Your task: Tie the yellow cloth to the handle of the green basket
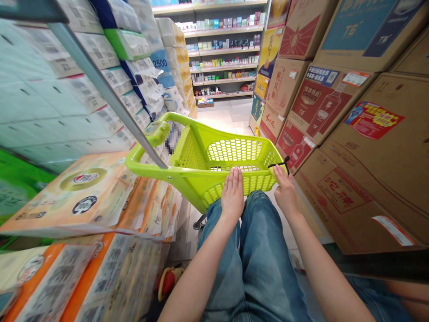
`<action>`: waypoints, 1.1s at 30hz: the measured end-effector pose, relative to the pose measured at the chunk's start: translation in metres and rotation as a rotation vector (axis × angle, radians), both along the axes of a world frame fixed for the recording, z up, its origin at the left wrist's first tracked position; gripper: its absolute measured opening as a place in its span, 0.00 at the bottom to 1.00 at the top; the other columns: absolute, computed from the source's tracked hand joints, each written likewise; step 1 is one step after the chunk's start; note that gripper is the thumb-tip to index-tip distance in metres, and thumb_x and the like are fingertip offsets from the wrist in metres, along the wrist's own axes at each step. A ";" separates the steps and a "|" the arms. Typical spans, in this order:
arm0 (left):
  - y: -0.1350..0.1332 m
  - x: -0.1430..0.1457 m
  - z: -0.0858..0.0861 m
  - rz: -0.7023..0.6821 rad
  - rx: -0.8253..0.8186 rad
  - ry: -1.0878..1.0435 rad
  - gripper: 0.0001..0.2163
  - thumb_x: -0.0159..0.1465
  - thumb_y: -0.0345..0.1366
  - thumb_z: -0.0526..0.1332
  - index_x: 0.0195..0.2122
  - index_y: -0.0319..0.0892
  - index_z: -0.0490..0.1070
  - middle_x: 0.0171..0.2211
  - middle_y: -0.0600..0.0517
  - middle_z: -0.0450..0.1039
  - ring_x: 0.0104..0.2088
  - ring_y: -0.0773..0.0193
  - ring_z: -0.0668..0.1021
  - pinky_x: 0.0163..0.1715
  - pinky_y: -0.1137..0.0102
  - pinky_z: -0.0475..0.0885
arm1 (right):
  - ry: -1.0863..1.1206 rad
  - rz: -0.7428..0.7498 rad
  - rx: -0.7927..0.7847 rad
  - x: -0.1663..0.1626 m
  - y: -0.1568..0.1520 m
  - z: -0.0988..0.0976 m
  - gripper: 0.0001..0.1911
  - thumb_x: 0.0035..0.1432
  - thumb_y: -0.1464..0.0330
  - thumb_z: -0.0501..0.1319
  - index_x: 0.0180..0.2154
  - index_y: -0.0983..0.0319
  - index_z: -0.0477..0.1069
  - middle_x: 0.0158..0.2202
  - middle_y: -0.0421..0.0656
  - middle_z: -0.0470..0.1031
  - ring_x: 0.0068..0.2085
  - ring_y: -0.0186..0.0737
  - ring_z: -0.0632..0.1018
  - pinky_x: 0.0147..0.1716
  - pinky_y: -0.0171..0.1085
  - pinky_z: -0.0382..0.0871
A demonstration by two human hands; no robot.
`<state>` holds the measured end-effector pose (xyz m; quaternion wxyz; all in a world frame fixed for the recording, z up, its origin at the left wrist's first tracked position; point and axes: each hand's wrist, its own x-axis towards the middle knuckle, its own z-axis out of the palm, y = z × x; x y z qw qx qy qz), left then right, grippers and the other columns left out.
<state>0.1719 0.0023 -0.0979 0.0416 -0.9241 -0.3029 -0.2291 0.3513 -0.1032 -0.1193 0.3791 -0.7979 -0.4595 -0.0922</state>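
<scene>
A lime-green plastic shopping cart (187, 172) stands sideways before my knees, its basket showing no goods. My left hand (233, 194) lies against the near side of the basket, fingers straight and together, tips at the rim; its thumb is hidden. At the basket's right corner, my right hand (284, 190) has its fingers bent over the rim, beside a black cord (279, 164) tied there. A grey metal pole (110, 94) slants down to the cart's left part. A pixelated patch (173, 138) covers something near the handle.
Stacked tissue packs (77, 192) line the left side, close to the cart. On the right rise piled cardboard cartons (351, 156). Shelves of small goods (224, 58) stand at the far end of the tiled aisle (228, 109). Part of another person's leg (378, 295) shows at lower right.
</scene>
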 end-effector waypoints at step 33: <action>-0.001 0.001 0.004 0.003 -0.033 0.000 0.29 0.71 0.38 0.47 0.70 0.28 0.44 0.72 0.41 0.44 0.72 0.56 0.47 0.70 0.58 0.51 | -0.020 -0.127 -0.089 -0.025 0.030 0.014 0.39 0.48 0.83 0.48 0.63 0.65 0.63 0.66 0.53 0.64 0.68 0.48 0.62 0.67 0.60 0.48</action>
